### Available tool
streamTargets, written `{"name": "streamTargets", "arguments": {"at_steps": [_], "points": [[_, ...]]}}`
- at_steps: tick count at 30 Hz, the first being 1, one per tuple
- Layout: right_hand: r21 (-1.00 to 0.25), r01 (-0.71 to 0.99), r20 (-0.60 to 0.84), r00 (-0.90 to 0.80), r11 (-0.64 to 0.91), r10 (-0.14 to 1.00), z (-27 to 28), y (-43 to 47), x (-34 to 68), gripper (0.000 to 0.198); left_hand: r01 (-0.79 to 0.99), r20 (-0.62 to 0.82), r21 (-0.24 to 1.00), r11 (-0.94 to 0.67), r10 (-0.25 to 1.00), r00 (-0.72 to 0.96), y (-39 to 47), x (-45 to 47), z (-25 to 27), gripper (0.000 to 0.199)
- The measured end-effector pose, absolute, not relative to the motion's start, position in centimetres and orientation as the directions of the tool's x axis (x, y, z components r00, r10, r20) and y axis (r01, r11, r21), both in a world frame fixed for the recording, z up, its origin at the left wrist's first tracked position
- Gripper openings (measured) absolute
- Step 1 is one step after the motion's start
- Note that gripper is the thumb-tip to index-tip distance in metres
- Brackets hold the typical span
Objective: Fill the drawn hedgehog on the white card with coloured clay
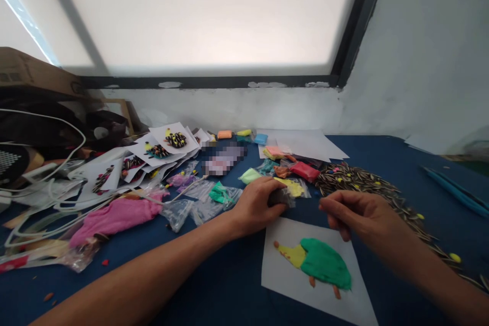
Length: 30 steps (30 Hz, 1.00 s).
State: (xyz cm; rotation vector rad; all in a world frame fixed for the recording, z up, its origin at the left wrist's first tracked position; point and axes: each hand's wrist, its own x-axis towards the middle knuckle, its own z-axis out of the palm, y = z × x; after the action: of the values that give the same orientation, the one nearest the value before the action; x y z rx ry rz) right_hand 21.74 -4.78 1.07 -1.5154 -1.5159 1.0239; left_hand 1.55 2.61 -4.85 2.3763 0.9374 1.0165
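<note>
My left hand (pixel 257 204) is closed around a small clear plastic packet (pixel 287 197) with something dark in it, mostly hidden by the fingers. To its right, my right hand (pixel 362 216) hovers with thumb and fingertips pinched together; what they hold, if anything, is too small to make out. Below both hands lies a white sheet of paper (pixel 282 285). On it is a flat clay hedgehog with a green body (pixel 324 265), a yellow head (pixel 293 254), and brown nose and feet. Just beyond the left hand are a yellow clay packet (pixel 294 187) and a pale green one (pixel 250 176).
A heap of striped sunflower seeds (pixel 355 178) with yellow bits spreads along the right. Finished seed-covered pictures (pixel 175 138) are stacked at the back left. Pink clay (pixel 118 216) and white cables (pixel 57 209) lie left. A blue tool-like object (pixel 456 191) rests far right.
</note>
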Motion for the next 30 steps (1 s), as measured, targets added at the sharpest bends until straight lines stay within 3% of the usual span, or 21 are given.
{"name": "streamTargets", "arguments": {"at_steps": [10,19,30], "points": [[-0.920,0.390,-0.076,-0.061,-0.046,0.995,1.0,-4.7,22.1,0.041,0.434,0.472,0.582,-0.688,0.720,0.508,2.6,1.6,-4.9,0.029],[-0.881,0.472,-0.006,-0.097,0.041,0.995,0.2,-5.1,21.8,0.032,0.411,0.479,0.608,-0.680,0.726,0.493,2.5,1.6,-4.7,0.029],[-0.857,0.512,-0.028,-0.154,0.055,0.988,0.1,-5.7,21.4,0.027,0.409,0.513,0.569,-0.713,0.697,0.501,2.6,1.7,-5.0,0.028]]}}
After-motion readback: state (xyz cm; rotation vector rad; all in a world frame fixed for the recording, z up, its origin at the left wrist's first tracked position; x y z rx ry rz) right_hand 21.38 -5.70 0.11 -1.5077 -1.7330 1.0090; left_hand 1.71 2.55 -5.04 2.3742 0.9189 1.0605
